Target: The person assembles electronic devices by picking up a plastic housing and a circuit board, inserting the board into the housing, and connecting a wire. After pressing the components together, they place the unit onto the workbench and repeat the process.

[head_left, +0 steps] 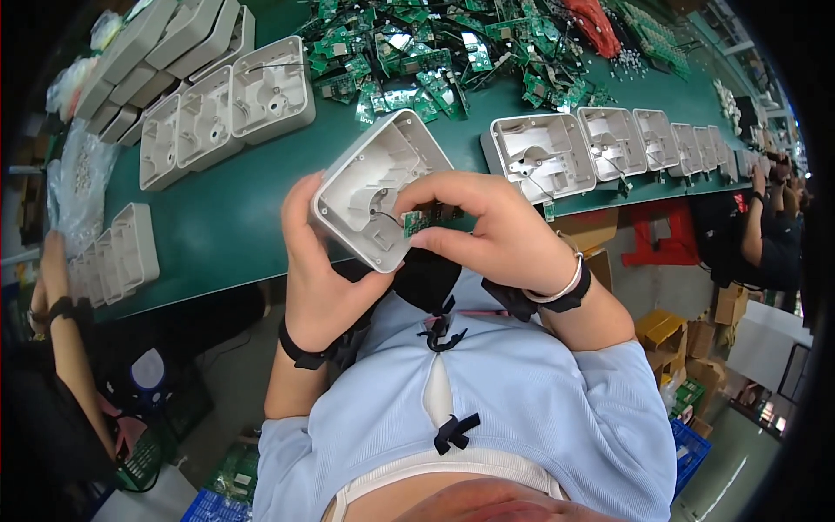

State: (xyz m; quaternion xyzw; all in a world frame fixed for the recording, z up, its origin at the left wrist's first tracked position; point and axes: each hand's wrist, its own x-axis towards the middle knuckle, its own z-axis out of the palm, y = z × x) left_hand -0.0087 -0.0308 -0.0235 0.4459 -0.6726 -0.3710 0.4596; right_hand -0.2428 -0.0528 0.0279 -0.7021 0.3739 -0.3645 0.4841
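Note:
My left hand (pixel 315 261) grips a grey plastic housing (pixel 374 187) by its lower left edge, open side facing me, just above the green table's near edge. My right hand (pixel 487 228) pinches a small green circuit board (pixel 420 222) at the housing's lower right rim, fingers curled over it. A thin dark wire runs from the board into the housing. Both wrists wear dark straps, and the right also has a silver bangle.
A heap of green circuit boards (pixel 435 52) lies at the back of the green table (pixel 235 217). Empty housings (pixel 539 155) line the right edge, and more housings (pixel 226 109) are stacked on the left. Other people sit at the left (pixel 61 348) and right (pixel 765 235). Cardboard boxes (pixel 696 348) stand on the floor.

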